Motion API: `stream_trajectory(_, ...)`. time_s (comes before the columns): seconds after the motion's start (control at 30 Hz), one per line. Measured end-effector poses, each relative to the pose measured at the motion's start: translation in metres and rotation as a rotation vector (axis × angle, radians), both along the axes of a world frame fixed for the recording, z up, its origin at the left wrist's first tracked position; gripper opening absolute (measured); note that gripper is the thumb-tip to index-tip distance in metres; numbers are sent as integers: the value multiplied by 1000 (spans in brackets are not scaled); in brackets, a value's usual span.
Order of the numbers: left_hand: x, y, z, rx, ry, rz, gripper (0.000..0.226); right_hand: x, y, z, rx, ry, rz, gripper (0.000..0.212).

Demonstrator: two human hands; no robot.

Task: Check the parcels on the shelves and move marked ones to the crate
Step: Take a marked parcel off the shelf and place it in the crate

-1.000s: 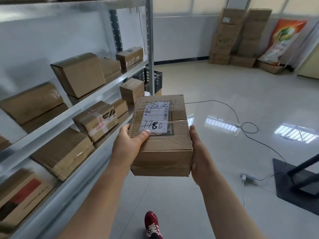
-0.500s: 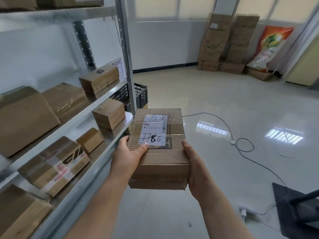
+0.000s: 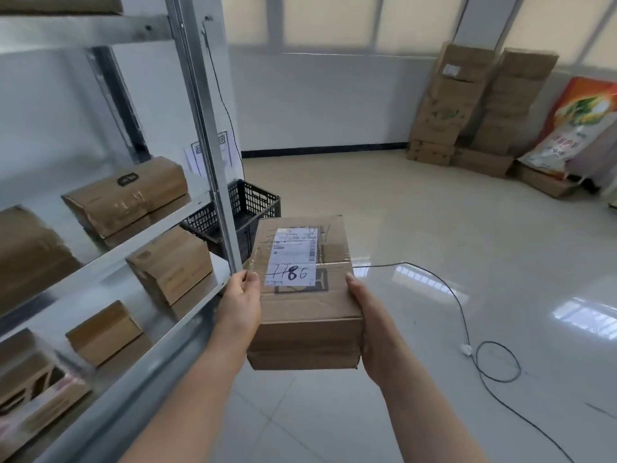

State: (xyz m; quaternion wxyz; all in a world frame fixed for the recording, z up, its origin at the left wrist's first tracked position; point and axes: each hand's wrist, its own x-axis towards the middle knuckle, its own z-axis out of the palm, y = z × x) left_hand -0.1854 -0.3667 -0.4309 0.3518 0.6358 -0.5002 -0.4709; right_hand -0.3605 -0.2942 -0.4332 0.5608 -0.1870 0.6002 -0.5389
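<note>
Parcel (image 3: 303, 312), taped cardboard box with hand-marked label (image 3: 292, 259), held above floor (image 3: 434, 228) near black crate (image 3: 257, 205); left hand (image 3: 240, 302) and right hand (image 3: 370, 322) grip opposite sides. Likely rigid and light; side faces suit the grip

Parcel (image 3: 307, 315): matt brown cardboard, wrapped in clear glossy tape that wrinkles at the edges.
Label (image 3: 292, 259): smooth white paper, marked in black ink.
Shelving (image 3: 203, 128): smooth grey metal with a dull sheen.
Shelf parcels (image 3: 133, 195): matt brown cardboard, some strapped with shiny tape.
Crate (image 3: 257, 205): matt black plastic with open lattice walls.
Floor (image 3: 434, 262): pale tiles, highly glossy, mirroring the windows.
Cable (image 3: 460, 305): thin, with a smooth black sheath.
Flattened cartons (image 3: 450, 101): matt, creased cardboard.
Sack (image 3: 577, 128): printed, glossy, plastic-looking.
</note>
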Motion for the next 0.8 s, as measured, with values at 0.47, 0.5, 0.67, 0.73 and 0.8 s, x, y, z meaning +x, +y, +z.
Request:
stream_trajectory(0.47, -105, -228, -41, 45, 34, 96, 35, -116, -252, -26, 63, -19, 156, 35)
stream_trajectory(0.5, -108, -242, -42, 49, 30, 104, 36, -121, -267, -26, 62, -16, 167, 33)
stream_trajectory(0.67, -124, -328, -50, 82, -4, 161, 43, -140, -366, -29, 113, 13, 255, 31)
stream_trajectory(0.73, -129, -359, -49, 85, -11, 176, 44, -147, -404, -30, 124, 47, 285, 32)
stream_trajectory(0.8, -132, -387, -52, 90, -22, 196, 44, -151, -440, -35, 135, 77, 307, 47)
